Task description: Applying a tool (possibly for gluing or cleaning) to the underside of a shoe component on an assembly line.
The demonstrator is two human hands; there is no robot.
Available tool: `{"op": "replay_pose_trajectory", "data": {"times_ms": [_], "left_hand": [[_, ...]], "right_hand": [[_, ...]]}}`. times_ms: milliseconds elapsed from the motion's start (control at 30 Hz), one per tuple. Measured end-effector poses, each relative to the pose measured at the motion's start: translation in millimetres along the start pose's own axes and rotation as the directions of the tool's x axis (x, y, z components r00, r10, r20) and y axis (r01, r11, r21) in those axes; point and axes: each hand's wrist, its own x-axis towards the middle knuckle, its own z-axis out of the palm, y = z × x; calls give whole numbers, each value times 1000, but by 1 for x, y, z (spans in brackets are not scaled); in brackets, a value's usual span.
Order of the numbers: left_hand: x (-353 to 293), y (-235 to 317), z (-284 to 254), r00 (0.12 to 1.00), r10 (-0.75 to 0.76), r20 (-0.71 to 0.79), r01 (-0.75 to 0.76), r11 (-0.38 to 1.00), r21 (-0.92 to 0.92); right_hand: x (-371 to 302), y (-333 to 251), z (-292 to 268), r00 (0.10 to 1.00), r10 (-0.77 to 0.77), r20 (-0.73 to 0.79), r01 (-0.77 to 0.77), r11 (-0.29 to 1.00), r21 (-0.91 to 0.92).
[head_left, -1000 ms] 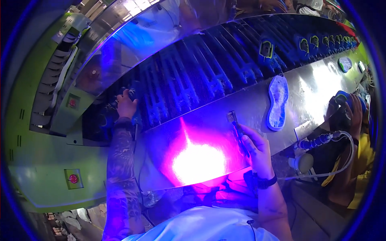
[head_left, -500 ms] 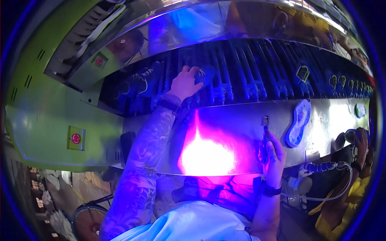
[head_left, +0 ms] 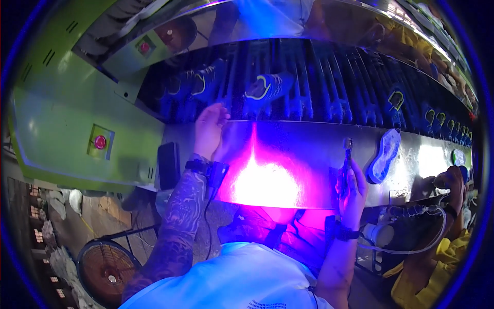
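My left hand hovers over the near edge of a slatted conveyor, fingers loosely bent and apart, nothing visible in them. Beyond it to the right, a dark blue shoe with a yellow-green collar edge and pale laces lies on the slats. Two more dark shoes sit farther left. In my right hand is a slim dark-handled brush, held upright, its metal-banded head pointing away from me. Right of that hand, a pale blue-white shoe sole rests on the metal ledge.
A green machine housing with a red button stands left. Bright pink-white light falls on the ledge. A dark flat object leans near the housing; a fan is lower left. At right, a co-worker's hand and several shoes.
My left hand has let go of the shoe on the conveyor and drawn back toward the lower left. My right hand keeps the brush in nearly the same place. The view has shifted slightly.
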Motion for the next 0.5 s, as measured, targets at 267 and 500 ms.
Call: {"op": "replay_pose_trajectory", "data": {"times_ms": [267, 500], "left_hand": [[-5, -10, -14, 999, 13, -37, -19, 988, -151], [-7, -10, -12, 998, 34, -43, -43, 968, -247]], "right_hand": [[-6, 10, 5, 998, -43, -41, 45, 998, 34], [-6, 5, 6, 996, -73, -44, 72, 997, -18]]}}
